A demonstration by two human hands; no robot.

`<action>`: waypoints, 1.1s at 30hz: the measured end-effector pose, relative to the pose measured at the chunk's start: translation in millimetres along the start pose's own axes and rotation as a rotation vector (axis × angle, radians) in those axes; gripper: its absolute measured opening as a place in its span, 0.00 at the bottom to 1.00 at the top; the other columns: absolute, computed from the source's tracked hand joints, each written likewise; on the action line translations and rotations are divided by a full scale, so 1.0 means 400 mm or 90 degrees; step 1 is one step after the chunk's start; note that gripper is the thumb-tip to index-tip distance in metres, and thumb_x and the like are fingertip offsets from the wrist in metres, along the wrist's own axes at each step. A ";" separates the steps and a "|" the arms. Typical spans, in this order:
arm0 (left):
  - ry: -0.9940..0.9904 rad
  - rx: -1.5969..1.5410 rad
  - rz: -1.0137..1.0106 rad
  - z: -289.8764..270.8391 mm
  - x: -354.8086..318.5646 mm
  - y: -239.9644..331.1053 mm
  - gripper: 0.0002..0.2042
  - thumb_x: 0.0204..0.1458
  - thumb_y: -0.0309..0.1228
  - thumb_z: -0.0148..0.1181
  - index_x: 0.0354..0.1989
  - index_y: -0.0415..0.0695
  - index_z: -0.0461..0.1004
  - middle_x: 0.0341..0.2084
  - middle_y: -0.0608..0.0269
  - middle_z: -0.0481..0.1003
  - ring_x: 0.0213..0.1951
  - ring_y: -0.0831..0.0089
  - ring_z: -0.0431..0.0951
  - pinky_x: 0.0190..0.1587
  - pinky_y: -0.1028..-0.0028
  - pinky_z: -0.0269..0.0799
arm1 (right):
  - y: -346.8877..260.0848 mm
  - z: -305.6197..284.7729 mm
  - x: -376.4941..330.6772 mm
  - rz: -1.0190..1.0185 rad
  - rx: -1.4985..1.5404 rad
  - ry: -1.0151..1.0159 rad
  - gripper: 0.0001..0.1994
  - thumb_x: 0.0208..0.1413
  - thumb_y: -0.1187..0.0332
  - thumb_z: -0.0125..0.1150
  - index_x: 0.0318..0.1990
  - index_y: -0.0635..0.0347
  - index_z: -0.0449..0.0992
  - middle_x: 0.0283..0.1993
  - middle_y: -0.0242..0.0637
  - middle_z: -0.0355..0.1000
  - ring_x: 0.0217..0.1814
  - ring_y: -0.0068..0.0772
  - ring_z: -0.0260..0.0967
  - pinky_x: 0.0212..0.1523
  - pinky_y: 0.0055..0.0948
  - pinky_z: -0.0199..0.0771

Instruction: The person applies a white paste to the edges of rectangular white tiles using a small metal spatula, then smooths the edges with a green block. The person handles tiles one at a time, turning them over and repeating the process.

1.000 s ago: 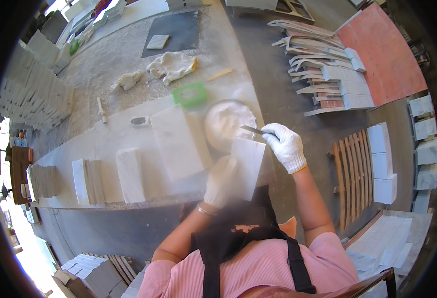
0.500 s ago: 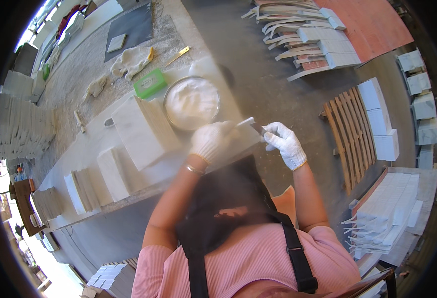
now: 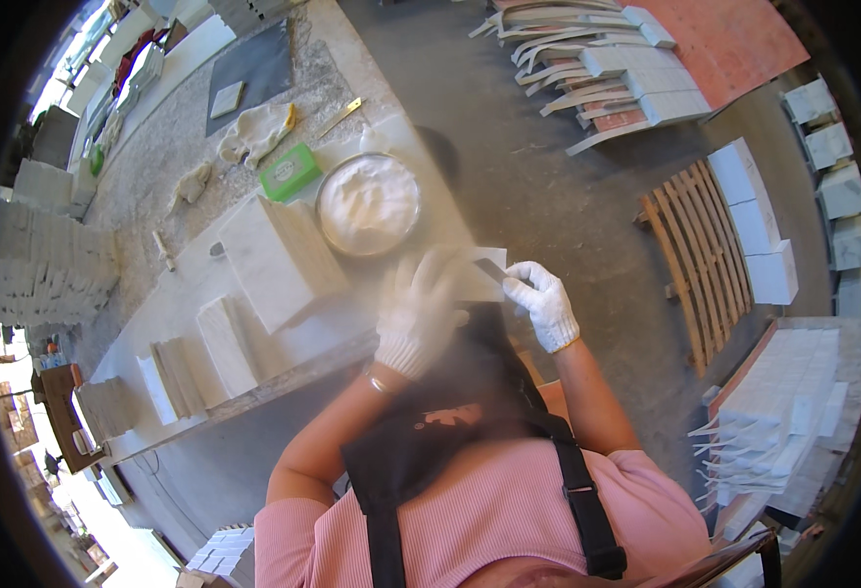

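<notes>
My right hand (image 3: 543, 306), in a white knit glove, pinches a small dark flat piece (image 3: 490, 269) between thumb and fingers. The piece lies against the face of a thin white tile (image 3: 490, 288). Beside the tile's left side is my left hand (image 3: 419, 309), also gloved and smeared by motion; its grip cannot be made out. Just beyond stands a round bowl of white powder (image 3: 369, 204), next to a green box (image 3: 290, 172). A stack of white tiles (image 3: 279, 263) leans on the table to the left of my hands.
The dusty table (image 3: 352, 328) holds smaller tile stacks (image 3: 225, 345), a crumpled glove (image 3: 256, 133) and a yellow-handled tool (image 3: 340, 116). On the right, a wooden pallet (image 3: 697, 265) bears white blocks (image 3: 744, 220). Strapped tile stacks (image 3: 636, 83) stand farther off.
The white tile, earlier seen nearly edge-on, now shows its face. My left hand has turned and moved slightly nearer me. My right hand has shifted left and down with the dark piece.
</notes>
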State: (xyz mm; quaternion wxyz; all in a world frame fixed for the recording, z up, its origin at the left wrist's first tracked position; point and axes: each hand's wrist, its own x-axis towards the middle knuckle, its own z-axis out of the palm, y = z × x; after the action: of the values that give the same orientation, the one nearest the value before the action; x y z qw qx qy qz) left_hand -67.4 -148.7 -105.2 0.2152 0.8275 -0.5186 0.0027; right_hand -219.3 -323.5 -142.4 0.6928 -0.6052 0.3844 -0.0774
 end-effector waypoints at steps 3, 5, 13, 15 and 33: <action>-0.024 0.022 0.003 0.016 -0.019 -0.028 0.30 0.43 0.40 0.76 0.58 0.55 0.78 0.58 0.63 0.75 0.60 0.54 0.73 0.57 0.54 0.73 | 0.016 0.010 -0.022 0.005 0.044 0.011 0.08 0.65 0.65 0.67 0.46 0.57 0.82 0.36 0.26 0.78 0.35 0.17 0.71 0.36 0.22 0.72; -0.027 -0.010 0.028 0.034 -0.011 -0.051 0.28 0.44 0.40 0.75 0.58 0.56 0.79 0.59 0.65 0.75 0.60 0.55 0.74 0.57 0.55 0.73 | 0.025 0.014 -0.040 0.000 0.067 0.025 0.07 0.65 0.65 0.68 0.45 0.56 0.82 0.36 0.25 0.78 0.35 0.16 0.72 0.35 0.21 0.72; -0.122 -0.118 0.140 0.048 0.074 -0.094 0.22 0.51 0.37 0.69 0.57 0.56 0.80 0.66 0.62 0.73 0.64 0.55 0.74 0.61 0.53 0.74 | 0.060 0.070 -0.109 0.019 0.136 0.057 0.10 0.67 0.65 0.66 0.49 0.59 0.80 0.39 0.31 0.80 0.39 0.21 0.77 0.36 0.22 0.76; -0.120 -0.166 0.097 0.038 0.074 -0.099 0.22 0.53 0.37 0.67 0.58 0.54 0.80 0.68 0.60 0.72 0.66 0.53 0.73 0.61 0.52 0.75 | 0.060 0.091 -0.112 0.008 0.153 0.036 0.10 0.67 0.65 0.66 0.49 0.59 0.80 0.41 0.31 0.80 0.42 0.22 0.78 0.37 0.23 0.77; -0.169 -0.134 0.054 0.042 0.050 -0.119 0.49 0.50 0.67 0.64 0.74 0.44 0.65 0.78 0.54 0.57 0.76 0.45 0.59 0.69 0.50 0.68 | -0.041 -0.071 0.065 -0.225 -0.224 -0.074 0.13 0.64 0.73 0.66 0.55 0.61 0.84 0.46 0.30 0.84 0.44 0.20 0.77 0.47 0.23 0.79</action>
State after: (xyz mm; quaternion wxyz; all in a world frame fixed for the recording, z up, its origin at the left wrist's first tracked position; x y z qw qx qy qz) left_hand -20.9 -154.3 -132.7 0.2302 0.7708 -0.5744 -0.1517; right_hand -213.0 -364.6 -138.1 0.5737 -0.7776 0.2394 -0.0945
